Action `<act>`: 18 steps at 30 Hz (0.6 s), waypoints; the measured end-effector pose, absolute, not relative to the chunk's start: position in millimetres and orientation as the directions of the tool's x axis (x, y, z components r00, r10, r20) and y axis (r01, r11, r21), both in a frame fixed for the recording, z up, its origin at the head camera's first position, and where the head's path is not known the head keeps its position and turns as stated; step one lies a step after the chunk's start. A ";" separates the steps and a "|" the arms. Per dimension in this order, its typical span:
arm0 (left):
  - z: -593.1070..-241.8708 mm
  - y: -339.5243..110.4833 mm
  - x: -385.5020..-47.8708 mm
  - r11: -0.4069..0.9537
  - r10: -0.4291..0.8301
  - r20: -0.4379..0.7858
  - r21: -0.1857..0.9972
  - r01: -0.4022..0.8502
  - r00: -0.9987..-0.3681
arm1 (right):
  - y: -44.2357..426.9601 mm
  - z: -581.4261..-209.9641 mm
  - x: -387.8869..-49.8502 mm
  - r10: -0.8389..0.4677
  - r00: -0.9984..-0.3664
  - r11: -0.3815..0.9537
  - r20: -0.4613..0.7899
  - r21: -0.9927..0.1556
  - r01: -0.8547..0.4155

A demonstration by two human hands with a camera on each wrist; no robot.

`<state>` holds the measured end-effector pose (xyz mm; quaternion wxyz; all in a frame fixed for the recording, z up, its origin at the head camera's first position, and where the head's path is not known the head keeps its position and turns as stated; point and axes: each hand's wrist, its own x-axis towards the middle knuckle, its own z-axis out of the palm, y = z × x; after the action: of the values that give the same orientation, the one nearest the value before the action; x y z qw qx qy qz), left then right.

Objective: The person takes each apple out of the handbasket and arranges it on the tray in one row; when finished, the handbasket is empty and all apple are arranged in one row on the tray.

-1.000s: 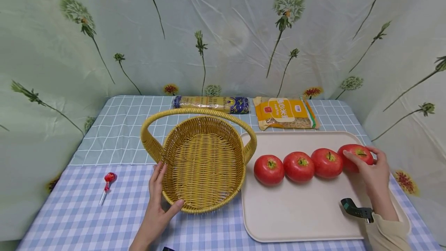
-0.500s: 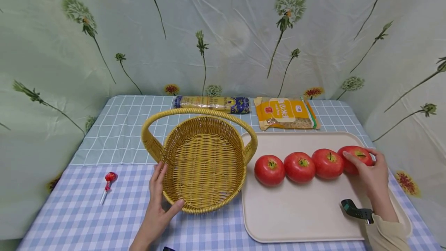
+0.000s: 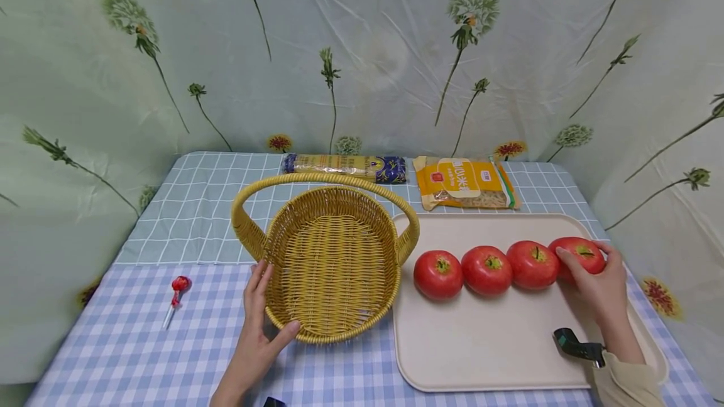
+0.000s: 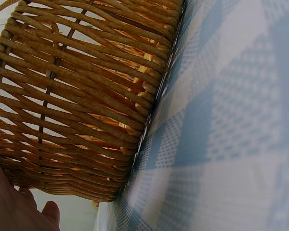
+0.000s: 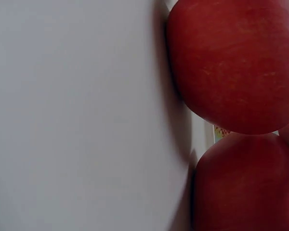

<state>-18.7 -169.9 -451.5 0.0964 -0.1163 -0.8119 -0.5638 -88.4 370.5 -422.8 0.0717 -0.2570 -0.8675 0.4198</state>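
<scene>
My left hand (image 3: 256, 338) touches the near left rim of a round yellow wicker basket (image 3: 334, 275) with a tall arched handle. Its fingers lie fairly straight along the side, with the thumb spread to the front rim. In the left wrist view, part of that hand (image 4: 14, 207) shows beside the woven wall (image 4: 82, 91). At the right end of a row of several red apples, my right hand (image 3: 602, 284) grips the last apple (image 3: 578, 255), thumb on the near side and fingers round the far side. Two apples, the upper one (image 5: 236, 62) touching the lower (image 5: 248, 187), fill the right wrist view's right side.
The apples sit on a beige tray (image 3: 486, 350). A wrapped red lollipop (image 3: 178, 291) lies on the checked cloth (image 3: 113, 344) at the left. Behind the basket lies a long noodle packet (image 3: 345, 167), with an orange food bag (image 3: 464, 184) to its right. A printed curtain hangs behind.
Both hands stay almost where they were. The right hand shifts very slightly on the last apple; basket, tray and the other apples have not visibly moved.
</scene>
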 end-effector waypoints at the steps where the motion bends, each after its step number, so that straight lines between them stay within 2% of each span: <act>1: -451.6 -169.9 -18.7 0.337 0.079 0.286 0.894 0.296 -0.955 | 370.5 -423.4 -88.1 0.502 -0.860 0.521 -0.088 -0.763 0.382; 18: -453.2 -169.7 -19.0 0.317 0.073 0.308 0.895 0.315 -0.949 | 366.5 -423.6 -88.0 0.527 -0.840 0.469 -0.127 -0.781 0.412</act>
<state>-19.0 -169.7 -453.2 0.1057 -0.1205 -0.8045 -0.5719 -88.0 366.5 -423.6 0.0660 -0.2747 -0.8545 0.4359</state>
